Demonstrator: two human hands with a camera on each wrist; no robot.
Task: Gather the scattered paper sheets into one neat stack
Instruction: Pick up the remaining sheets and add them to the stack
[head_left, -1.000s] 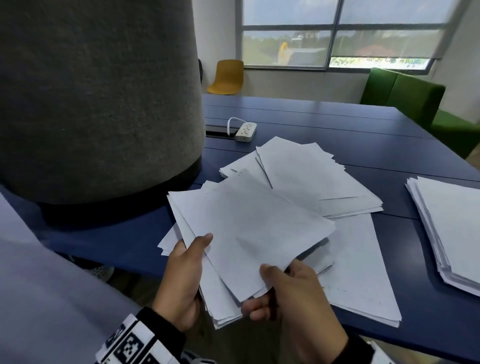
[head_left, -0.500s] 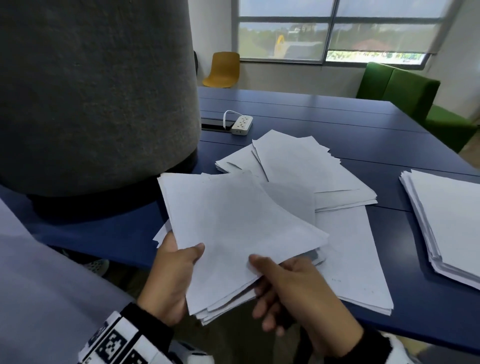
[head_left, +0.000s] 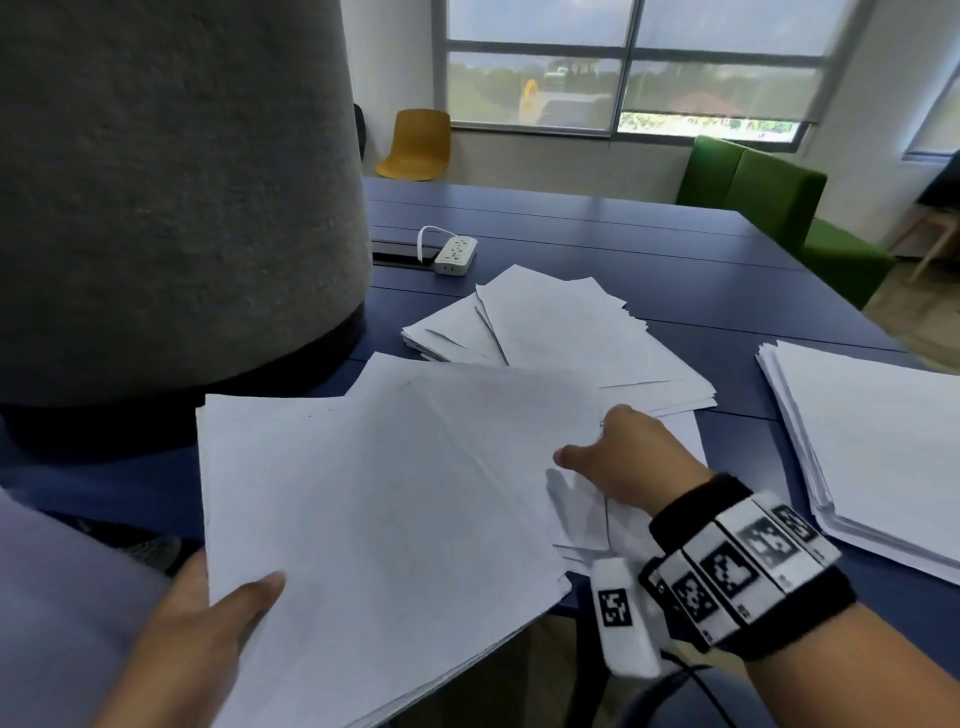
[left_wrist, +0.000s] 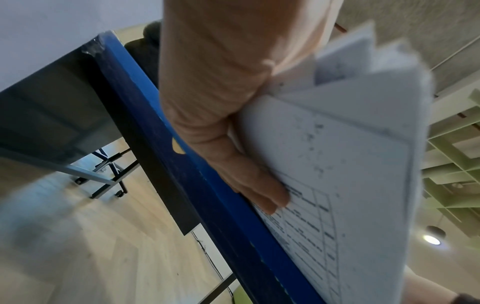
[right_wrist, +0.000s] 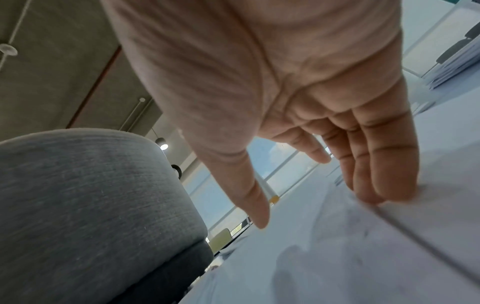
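My left hand (head_left: 197, 639) grips a thick bundle of sheets (head_left: 374, 519) at its near left corner — thumb on top, fingers (left_wrist: 262, 193) curled beneath against a printed table on the underside. The bundle hangs out past the near edge of the blue table (head_left: 597, 244), its sheets fanned and unaligned. My right hand (head_left: 623, 462) is released, fingers extended and held together, their tips (right_wrist: 379, 189) touching the edge of loose sheets lying on the table just beside the bundle's right side; it grasps nothing. Further in, toward the middle of the table, lies an uneven pile of sheets (head_left: 566, 338), two layers skewed against each other. At the right edge sits a separate stack (head_left: 878, 441), fairly squared. A white power strip (head_left: 455, 254) rests beyond the pile, near a cable slot. A grey cylindrical shade (head_left: 166, 182) blocks the left side of the head view — its foot is hidden.
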